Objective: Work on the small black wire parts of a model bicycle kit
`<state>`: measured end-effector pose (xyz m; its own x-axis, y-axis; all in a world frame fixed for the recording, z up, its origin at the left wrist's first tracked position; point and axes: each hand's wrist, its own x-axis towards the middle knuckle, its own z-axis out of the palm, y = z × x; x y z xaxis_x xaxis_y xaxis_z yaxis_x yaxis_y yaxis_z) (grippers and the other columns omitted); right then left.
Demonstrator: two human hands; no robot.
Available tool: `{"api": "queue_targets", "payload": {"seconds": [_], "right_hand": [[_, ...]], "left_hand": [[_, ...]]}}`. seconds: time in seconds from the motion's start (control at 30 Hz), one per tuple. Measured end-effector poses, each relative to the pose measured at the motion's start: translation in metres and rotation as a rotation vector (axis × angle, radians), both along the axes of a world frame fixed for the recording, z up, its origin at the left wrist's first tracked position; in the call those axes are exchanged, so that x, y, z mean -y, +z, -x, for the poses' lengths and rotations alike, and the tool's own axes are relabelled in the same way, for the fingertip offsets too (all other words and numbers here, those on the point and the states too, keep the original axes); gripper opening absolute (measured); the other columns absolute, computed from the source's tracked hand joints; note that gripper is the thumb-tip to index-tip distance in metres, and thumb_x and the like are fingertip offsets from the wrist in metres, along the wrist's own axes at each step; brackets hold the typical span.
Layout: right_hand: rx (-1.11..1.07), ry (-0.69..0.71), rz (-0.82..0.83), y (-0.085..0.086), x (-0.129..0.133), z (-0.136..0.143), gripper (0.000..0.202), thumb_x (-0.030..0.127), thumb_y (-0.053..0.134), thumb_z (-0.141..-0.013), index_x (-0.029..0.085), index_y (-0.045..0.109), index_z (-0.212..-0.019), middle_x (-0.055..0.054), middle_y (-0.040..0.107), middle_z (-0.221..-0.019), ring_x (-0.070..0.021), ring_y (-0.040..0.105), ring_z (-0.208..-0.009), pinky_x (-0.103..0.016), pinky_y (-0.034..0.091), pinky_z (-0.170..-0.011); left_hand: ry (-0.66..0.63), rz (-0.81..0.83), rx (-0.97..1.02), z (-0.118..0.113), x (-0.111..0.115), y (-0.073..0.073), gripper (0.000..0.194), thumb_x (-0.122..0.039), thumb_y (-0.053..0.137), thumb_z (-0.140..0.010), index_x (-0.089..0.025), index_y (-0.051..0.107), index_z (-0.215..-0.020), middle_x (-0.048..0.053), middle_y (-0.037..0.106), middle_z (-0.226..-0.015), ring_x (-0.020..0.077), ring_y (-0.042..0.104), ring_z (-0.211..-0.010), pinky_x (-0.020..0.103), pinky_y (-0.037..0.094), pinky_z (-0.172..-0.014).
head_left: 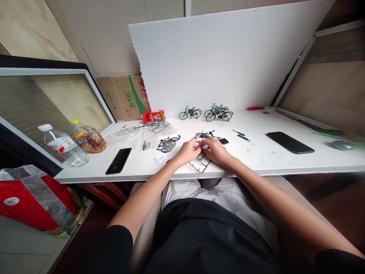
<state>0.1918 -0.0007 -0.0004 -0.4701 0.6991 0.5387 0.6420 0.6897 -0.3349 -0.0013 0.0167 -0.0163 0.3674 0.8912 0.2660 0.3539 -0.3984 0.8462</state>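
My left hand (pixel 188 151) and my right hand (pixel 216 149) meet over a black plastic parts frame (pixel 200 163) lying near the front edge of the white table (pixel 256 156). Both hands grip the frame, fingers curled together at its upper part. More black parts (pixel 204 134) lie just behind the hands. A partly built black model bicycle (pixel 168 144) lies to the left of my left hand. Finished green model bicycles (pixel 190 112) (pixel 218 113) stand at the back by the white foam board (pixel 222 57).
A black phone (pixel 119 160) lies at front left, another phone (pixel 290 142) at right. Two bottles (pixel 64 146) (pixel 88 137) lie at the left edge. A red box (pixel 153 115), wire part frames (pixel 158 125), a green screwdriver (pixel 241 135) and a cardboard box (pixel 122 97) are further back.
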Motion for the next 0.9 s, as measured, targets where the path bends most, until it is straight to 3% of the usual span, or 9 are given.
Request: {"api": "queue_targets", "payload": {"seconds": [0.2, 0.9], "right_hand": [[-0.019, 0.008, 0.001, -0.0035, -0.0023, -0.0004, 0.025, 0.008, 0.06, -0.088, 0.019, 0.073, -0.106, -0.012, 0.077, -0.107, -0.0313, 0.065, -0.103, -0.045, 0.053, -0.091], [-0.017, -0.018, -0.011, -0.0073, -0.0048, 0.0, 0.023, 0.009, 0.057, -0.088, 0.017, 0.073, -0.103, -0.013, 0.075, -0.104, -0.0303, 0.063, -0.1, -0.044, 0.052, -0.089]], "left_hand": [[0.015, -0.004, 0.003, -0.0011, -0.0007, -0.0021, 0.038, -0.019, 0.069, -0.09, -0.016, 0.068, -0.128, 0.009, 0.078, -0.096, 0.0181, 0.075, -0.089, 0.029, 0.061, -0.082], [0.025, -0.018, 0.011, -0.002, 0.0005, -0.0045, 0.035, -0.019, 0.065, -0.091, -0.016, 0.067, -0.126, 0.009, 0.078, -0.098, 0.0181, 0.075, -0.087, 0.028, 0.06, -0.079]]}}
